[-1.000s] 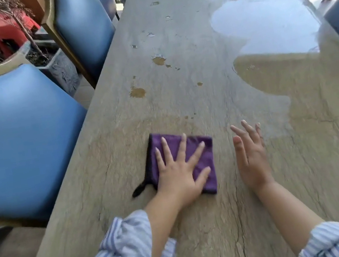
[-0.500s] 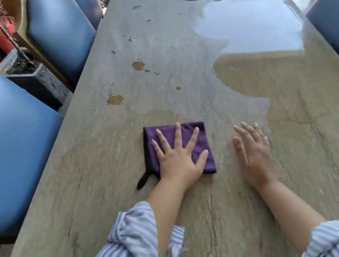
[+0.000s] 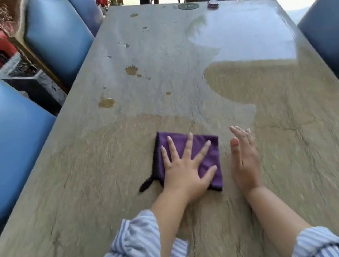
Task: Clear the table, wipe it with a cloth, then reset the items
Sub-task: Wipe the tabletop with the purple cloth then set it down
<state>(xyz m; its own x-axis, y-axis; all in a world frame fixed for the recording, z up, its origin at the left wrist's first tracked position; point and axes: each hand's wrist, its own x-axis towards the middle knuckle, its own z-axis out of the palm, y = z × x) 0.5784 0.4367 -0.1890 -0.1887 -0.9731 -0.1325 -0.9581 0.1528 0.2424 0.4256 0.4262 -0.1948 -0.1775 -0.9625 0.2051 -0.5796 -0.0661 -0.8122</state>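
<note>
**One cloth, two flat hands**

I counted one purple cloth [image 3: 212,157], folded into a square, on the stone table [image 3: 84,186], close to the person's edge at 6 o'clock. There were two hands and two striped sleeves [image 3: 137,255], both pushed up.

The left hand [image 3: 184,170] lay flat on the cloth, fingers straight and spread wide, pressing it down and not gripping it. The right hand [image 3: 244,158] was just beside the cloth at its 3 o'clock, fingers straight and together, thumb side up, holding nothing. I could not tell if it touched the table.

Four blue chairs [image 3: 0,144] stood around: three from 9 to 11 o'clock, one at 2 o'clock. Several brown stains [image 3: 106,102] sat at 11 o'clock of the cloth, and one large wet patch [image 3: 239,39] at 1 o'clock. At the far edge, 12 o'clock, lay one dark disc [image 3: 188,6] and one small round thing [image 3: 213,4].
</note>
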